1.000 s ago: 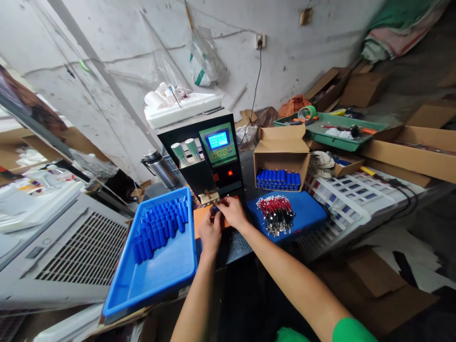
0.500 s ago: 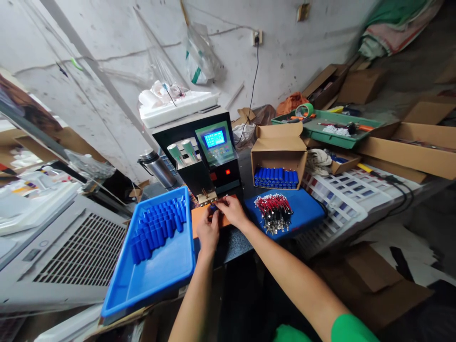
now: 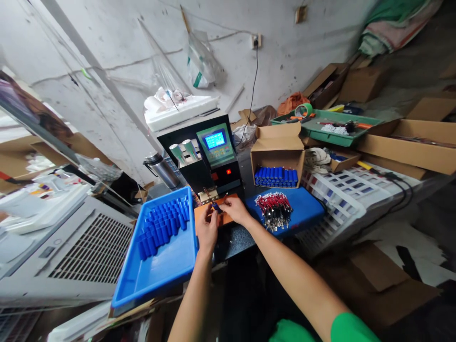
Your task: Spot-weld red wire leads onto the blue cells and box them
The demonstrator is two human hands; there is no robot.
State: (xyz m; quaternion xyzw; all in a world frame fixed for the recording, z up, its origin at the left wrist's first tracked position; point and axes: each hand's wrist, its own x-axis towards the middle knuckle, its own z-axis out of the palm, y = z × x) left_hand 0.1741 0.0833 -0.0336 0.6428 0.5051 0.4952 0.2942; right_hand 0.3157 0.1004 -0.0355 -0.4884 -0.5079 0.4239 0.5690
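At the front of a black spot-welding machine (image 3: 208, 178) with a lit blue screen, both my hands work over an orange block (image 3: 228, 217). My left hand (image 3: 207, 230) is closed on a small blue cylindrical battery cell (image 3: 216, 207), just below the machine's electrodes (image 3: 210, 194). From the right, my right hand (image 3: 235, 210) reaches in with fingers pinched beside the cell's end. What the right fingers hold is too small to make out.
Upright blue cells (image 3: 166, 223) fill part of a blue tray (image 3: 119, 280) on the left. Red and black wire leads (image 3: 274, 209) lie on a blue pad (image 3: 306, 209) to the right. Behind them, a cardboard box (image 3: 278, 143) holds stacked cells. A steel flask (image 3: 162, 171) stands beside the machine.
My hands have drawn slightly down and back from the electrodes, and more of the blue cell shows between them. The camera view has shifted slightly.
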